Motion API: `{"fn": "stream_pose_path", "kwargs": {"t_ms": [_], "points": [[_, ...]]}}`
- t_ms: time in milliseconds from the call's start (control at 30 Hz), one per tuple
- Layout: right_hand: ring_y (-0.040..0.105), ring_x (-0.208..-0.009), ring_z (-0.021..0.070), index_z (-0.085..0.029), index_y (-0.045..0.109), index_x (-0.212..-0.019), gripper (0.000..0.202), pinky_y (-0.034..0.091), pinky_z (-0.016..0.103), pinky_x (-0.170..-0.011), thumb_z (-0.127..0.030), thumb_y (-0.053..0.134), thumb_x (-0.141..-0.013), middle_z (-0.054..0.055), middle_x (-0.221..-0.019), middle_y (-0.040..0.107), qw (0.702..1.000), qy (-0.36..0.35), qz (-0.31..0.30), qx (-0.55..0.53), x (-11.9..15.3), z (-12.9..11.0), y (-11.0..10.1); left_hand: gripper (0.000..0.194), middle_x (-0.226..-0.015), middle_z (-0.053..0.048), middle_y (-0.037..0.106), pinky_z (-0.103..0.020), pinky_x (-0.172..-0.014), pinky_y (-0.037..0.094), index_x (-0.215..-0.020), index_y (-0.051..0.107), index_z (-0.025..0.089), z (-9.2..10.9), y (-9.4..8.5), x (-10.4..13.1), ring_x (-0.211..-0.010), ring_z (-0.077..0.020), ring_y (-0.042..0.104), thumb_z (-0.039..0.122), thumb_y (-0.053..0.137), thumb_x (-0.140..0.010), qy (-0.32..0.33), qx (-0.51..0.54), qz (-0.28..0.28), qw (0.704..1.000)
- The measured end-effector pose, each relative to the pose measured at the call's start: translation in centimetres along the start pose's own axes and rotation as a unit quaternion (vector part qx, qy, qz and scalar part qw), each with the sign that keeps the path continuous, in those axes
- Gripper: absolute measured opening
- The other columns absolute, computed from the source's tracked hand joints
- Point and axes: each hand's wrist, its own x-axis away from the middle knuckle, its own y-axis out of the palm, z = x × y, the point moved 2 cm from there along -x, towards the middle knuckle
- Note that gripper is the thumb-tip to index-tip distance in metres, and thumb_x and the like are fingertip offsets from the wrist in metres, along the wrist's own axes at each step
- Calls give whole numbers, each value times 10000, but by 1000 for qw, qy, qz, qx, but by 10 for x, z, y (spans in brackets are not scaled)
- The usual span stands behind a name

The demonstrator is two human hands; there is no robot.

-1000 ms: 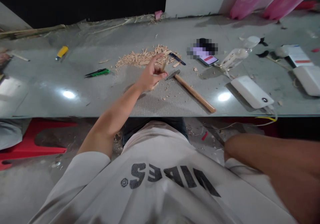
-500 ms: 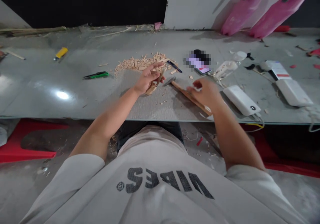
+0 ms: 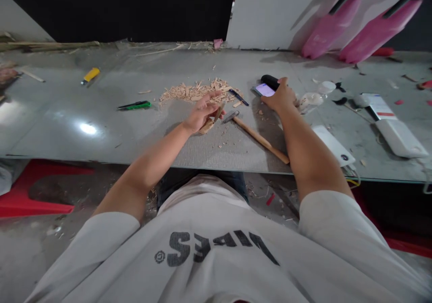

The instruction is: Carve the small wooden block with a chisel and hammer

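Observation:
My left hand is closed around a small piece of carved wood; a thin brownish strip shows between its fingers. My right hand reaches to a phone with a lit screen, its thumb at the near edge and its fingers curled over the far right side. A black rounded object lies against the phone's far side, close to those fingers. Between my hands rests a hammer, its wooden handle slanting toward the table edge. Wood shavings are heaped beyond my left hand, with a dark blue pen-like tool beside them.
A green cutter and a yellow cutter lie to the left. At the right are a clear bottle, a white power bank and another white device. Pink bottle-shaped objects lean on the wall.
My right hand has moved from above the hammer handle forward to the phone and closed on it. My left hand still holds the wood. The view has shifted slightly.

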Motion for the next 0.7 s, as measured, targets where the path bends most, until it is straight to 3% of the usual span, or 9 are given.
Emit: {"fn": "stream_pose_path", "kwargs": {"t_ms": [133,267,467,700], "points": [[700,-1630,343,76,409,-1831,837,438,475,-1176,-345,813,-1230,395,-1712,680,1000,20,-12,0,12,-8,-7,975,-947,-55,922,-362,-815,708,-1627,821,238,2,0,1,-870,-277,912,749,1171,-874,-2,-2,4,1000],[710,-1571,306,108,433,-1786,780,433,458,-1140,-326,776,-1236,395,-1677,685,1000,2,-14,4,19,-17,-12,928,-913,-47,891,-354,-790,690,-1639,811,228,6,2,3,-864,-267,910,725,1130,-922,0,-12,12,1000],[725,-1538,327,66,459,-1796,787,475,471,-1170,-290,858,-1220,395,-1669,692,1000,9,-7,-5,10,-11,-6,979,-931,-32,902,-352,-813,683,-1723,762,248,4,0,3,-889,-251,917,761,1116,-968,7,-13,0,1000],[718,-1619,428,-21,434,-1859,902,535,557,-1276,-253,981,-1181,397,-1741,687,1000,20,3,-16,-8,-2,7,1122,-935,-48,915,-366,-816,685,-1650,804,237,6,-1,4,-853,-269,899,807,1206,-771,2,7,5,1000]]}}
